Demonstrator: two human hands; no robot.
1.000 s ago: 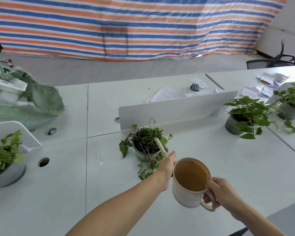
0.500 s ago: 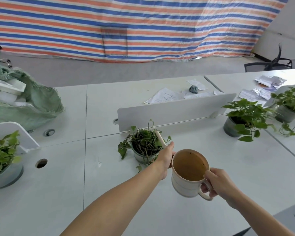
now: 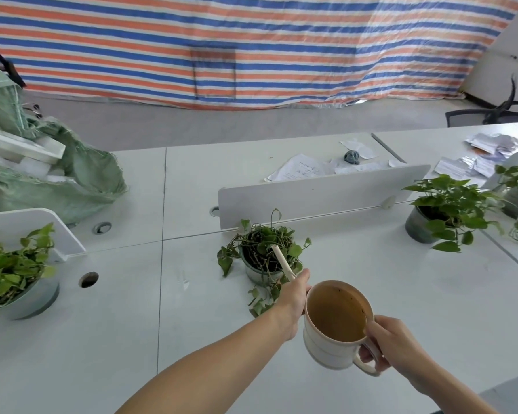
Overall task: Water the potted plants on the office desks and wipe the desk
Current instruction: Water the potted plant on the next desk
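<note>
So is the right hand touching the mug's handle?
Touching. The head view shows the right hand with its fingers curled through the handle of the mug.

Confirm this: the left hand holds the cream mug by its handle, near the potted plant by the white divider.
Wrong hand. The head view shows the right hand holding the cream mug by its handle, near the potted plant by the white divider; the left hand grips a white stick.
</note>
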